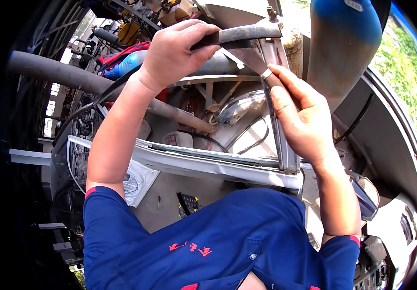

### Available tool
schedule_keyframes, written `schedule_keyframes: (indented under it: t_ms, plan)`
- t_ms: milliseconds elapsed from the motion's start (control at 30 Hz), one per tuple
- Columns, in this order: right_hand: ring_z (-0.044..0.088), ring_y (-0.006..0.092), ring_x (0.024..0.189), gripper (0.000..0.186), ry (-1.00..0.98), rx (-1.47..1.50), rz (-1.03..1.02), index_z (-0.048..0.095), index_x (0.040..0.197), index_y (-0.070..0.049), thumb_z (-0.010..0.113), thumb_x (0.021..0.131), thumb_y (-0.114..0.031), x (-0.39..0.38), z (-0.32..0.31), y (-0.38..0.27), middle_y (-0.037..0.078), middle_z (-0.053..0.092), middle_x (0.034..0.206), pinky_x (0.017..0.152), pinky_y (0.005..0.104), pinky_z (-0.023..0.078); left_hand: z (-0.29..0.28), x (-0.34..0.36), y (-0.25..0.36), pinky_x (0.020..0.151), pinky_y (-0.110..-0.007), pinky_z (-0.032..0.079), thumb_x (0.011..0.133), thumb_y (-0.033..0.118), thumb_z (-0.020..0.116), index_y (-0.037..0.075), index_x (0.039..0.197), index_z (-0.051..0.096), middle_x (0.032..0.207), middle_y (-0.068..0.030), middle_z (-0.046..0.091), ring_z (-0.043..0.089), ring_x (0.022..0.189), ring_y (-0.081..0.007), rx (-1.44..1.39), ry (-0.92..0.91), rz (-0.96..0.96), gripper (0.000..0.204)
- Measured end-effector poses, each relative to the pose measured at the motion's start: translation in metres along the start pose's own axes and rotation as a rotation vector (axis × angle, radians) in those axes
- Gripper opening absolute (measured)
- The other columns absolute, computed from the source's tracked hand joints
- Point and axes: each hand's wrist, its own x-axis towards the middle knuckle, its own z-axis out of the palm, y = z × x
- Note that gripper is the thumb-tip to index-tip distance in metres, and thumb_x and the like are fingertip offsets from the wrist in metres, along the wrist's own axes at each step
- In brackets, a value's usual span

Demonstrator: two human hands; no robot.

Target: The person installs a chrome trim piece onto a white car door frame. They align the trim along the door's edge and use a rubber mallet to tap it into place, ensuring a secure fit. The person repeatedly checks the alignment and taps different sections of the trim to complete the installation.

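Observation:
My left hand (179,53) grips a dark curved trim strip (248,33) at the top of a metal car door frame (218,169), its fingers bent round the strip. My right hand (299,110) is closed on a scraper (249,57), with the thumb along its handle and the wide blade just under the strip beside the frame's upright. A thin pale strip (233,57) lies diagonally at the blade. The lower rail of the frame runs across in front of my body, below both hands.
A grey pipe (58,72), blue bottle (121,66) and red cloth lie behind the frame. A tall blue-topped cylinder (343,48) and a rusty gas cylinder (295,48) stand at right. A white panel (138,186) and a yellow-black tool case (186,203) sit below. Car parts surround me.

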Motion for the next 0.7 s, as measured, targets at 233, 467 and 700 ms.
schedule_keyframes:
  t_ms: [233,467,700]
  plan:
    - [0.064,0.0081,0.100,0.036,-0.153,0.020,0.063,0.065,0.134,-0.001,0.066,0.099,-0.011,0.019,-0.021,-0.014,0.008,0.074,0.113,0.089,0.0257,0.052,0.001,-0.003,-0.004,0.078,-0.035,0.058,0.083,0.007,0.076,0.005,0.113,0.069,0.102,-0.0119,0.070,0.071,0.089,-0.0297,0.013,-0.020,-0.021,0.031]
    - [0.063,0.0070,0.099,0.036,-0.176,-0.039,0.120,0.065,0.134,-0.002,0.066,0.099,-0.012,0.031,-0.025,-0.015,0.006,0.073,0.115,0.090,0.0249,0.051,-0.006,0.002,-0.016,0.081,-0.035,0.058,0.080,0.002,0.072,0.002,0.116,0.068,0.104,-0.0135,0.070,0.071,0.090,-0.0281,-0.193,-0.062,-0.052,0.036]
    - [0.059,0.0045,0.088,0.035,-0.235,-0.069,0.191,0.066,0.133,-0.002,0.067,0.099,-0.011,0.050,-0.032,-0.018,0.000,0.072,0.103,0.080,0.0220,0.049,0.001,-0.004,-0.028,0.076,-0.029,0.055,0.073,0.003,0.069,0.000,0.121,0.068,0.087,-0.0086,0.065,0.064,0.075,-0.0172,-0.382,-0.070,-0.182,0.048]
